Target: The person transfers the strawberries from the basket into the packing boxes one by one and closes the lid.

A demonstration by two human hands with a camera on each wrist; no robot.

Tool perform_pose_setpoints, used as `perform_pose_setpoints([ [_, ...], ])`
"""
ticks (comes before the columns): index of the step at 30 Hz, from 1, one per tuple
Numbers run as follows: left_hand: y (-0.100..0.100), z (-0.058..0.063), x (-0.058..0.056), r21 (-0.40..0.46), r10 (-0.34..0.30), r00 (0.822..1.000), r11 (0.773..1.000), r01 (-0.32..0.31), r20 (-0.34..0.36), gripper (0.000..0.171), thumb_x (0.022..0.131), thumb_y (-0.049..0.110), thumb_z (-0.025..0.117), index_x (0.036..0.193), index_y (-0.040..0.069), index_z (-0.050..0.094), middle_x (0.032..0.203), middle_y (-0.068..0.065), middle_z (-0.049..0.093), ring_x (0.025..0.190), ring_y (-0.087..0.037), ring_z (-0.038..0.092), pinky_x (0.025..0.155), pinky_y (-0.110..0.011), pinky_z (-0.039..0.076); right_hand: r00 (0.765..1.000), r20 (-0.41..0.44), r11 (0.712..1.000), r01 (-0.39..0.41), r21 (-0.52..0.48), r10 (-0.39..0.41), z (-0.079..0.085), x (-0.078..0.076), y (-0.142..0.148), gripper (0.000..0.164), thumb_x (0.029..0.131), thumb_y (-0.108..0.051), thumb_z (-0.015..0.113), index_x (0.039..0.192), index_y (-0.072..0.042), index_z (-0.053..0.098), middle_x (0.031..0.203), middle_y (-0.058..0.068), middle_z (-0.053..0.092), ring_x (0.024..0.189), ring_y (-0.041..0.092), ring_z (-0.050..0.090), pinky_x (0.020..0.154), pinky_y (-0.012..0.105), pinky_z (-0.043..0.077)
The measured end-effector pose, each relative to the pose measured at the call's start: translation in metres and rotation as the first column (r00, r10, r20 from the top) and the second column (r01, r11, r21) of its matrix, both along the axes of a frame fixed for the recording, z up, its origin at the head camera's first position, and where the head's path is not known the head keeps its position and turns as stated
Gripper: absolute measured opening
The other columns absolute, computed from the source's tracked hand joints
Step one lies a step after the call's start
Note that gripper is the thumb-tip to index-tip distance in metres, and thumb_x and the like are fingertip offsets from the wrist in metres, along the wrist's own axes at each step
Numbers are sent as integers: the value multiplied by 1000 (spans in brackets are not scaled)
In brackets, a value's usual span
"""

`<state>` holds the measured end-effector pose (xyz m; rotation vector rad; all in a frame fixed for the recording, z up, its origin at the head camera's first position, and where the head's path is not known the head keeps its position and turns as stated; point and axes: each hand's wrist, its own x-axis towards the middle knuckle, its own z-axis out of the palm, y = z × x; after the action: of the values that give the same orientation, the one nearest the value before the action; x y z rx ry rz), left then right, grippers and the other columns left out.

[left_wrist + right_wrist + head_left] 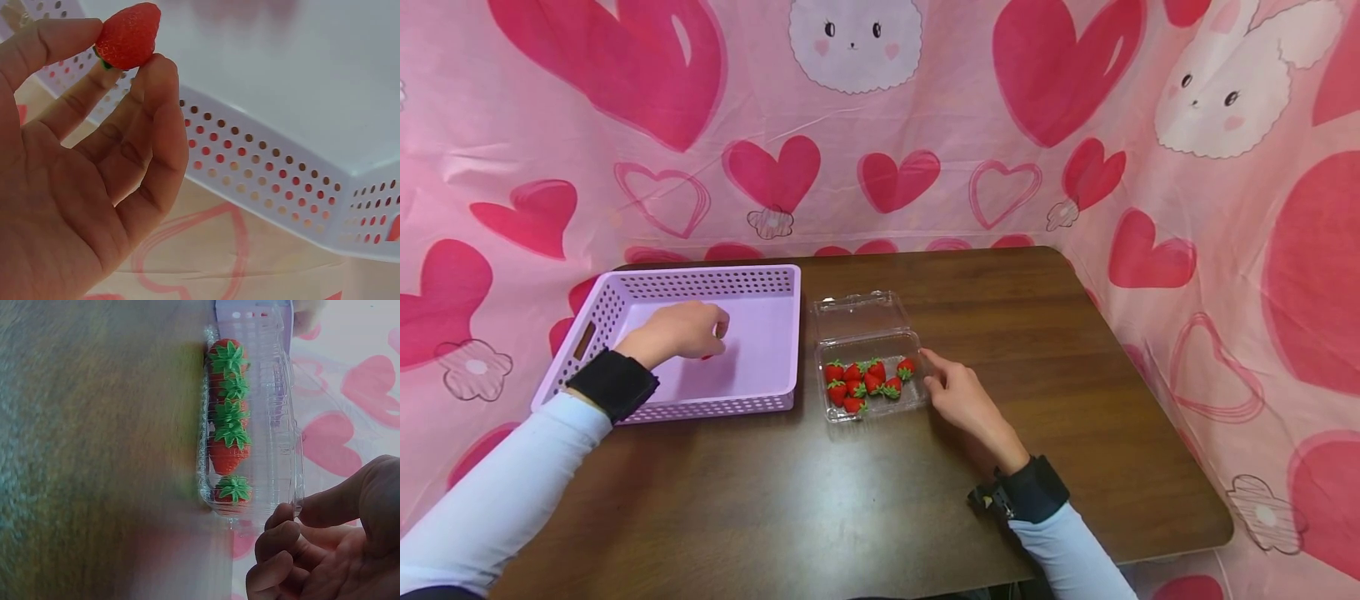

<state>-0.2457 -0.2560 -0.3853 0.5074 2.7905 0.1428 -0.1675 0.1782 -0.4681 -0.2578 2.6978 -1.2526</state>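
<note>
Between thumb and fingertips my left hand [683, 328] pinches a red strawberry [130, 36], its green cap showing at the lower left in the left wrist view. That hand is above the inside of a lilac basket [793, 333]; in the head view it hides most of the berry. My right hand [964, 400] grips the right rim of a clear plastic clamshell box [880, 343] with thumb and fingers. Several strawberries [229, 415] with green leaves lie inside the box. Its hinged lid [861, 317] stands open toward the back.
Basket and box stand side by side on a brown wooden table [1037, 333]. The basket has perforated walls and a handle slot [584, 340] on its left. A pink cloth [955, 108] printed with hearts and rabbits hangs behind the table and along its sides.
</note>
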Motion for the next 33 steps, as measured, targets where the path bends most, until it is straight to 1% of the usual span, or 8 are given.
perform_pose_setpoints([
  [3,3,2,1,13,12,1000,1000,-12,-22,9,85,19,73,90,12,69,73,-2,62,73,-25,59,61,-43,46,1000,-1,1000,1,-2,-1,1,0,0,53,105,-9,56,158,-10,49,62,-1,42,52,16,39,52,30,37],
  [6,8,6,4,25,18,998,1000,-16,-56,16,84,20,74,96,10,70,78,-4,64,75,-26,60,62,-46,48,1000,0,1000,1,-4,-1,2,0,0,53,105,-9,56,158,-10,49,62,0,42,52,16,39,52,30,37],
  [9,13,9,6,44,16,995,999,-11,-97,25,82,20,76,102,7,68,84,-8,66,78,-28,61,65,-49,49,1000,2,1000,2,-4,-2,2,1,0,53,105,-8,56,158,-9,48,62,0,42,52,16,39,52,30,37],
  [12,20,12,10,67,15,992,998,-7,-128,31,79,19,78,105,7,65,84,-8,66,78,-29,60,65,-50,49,1000,2,1000,3,-3,-3,2,1,1,54,105,-8,55,158,-9,48,62,0,42,52,16,39,52,30,37],
  [18,33,15,18,116,2,982,993,20,-188,29,76,17,79,97,9,61,75,-4,61,71,-26,58,60,-47,46,1000,-8,1000,1,0,-1,0,1,0,53,105,-8,56,157,-9,49,62,-1,42,52,16,39,51,30,37],
  [24,45,19,25,165,-8,970,985,50,-243,24,78,16,78,88,10,58,71,-2,58,67,-24,54,57,-42,43,1000,-9,1000,-4,3,4,0,1,0,53,105,-9,56,158,-10,49,62,-2,41,51,15,38,51,29,36],
  [30,62,23,35,240,-49,961,964,117,-272,21,82,14,78,84,12,57,69,2,56,65,-21,52,55,-38,40,1000,2,1000,-5,-2,5,1,2,0,53,105,-9,56,158,-9,48,62,0,43,51,16,39,51,30,37],
  [33,70,23,40,253,-72,953,956,151,-295,21,82,13,78,84,13,58,69,2,55,65,-21,53,56,-38,41,1000,7,1000,-1,-5,1,1,2,0,53,105,-9,56,158,-9,49,62,0,43,52,16,40,51,30,38],
])
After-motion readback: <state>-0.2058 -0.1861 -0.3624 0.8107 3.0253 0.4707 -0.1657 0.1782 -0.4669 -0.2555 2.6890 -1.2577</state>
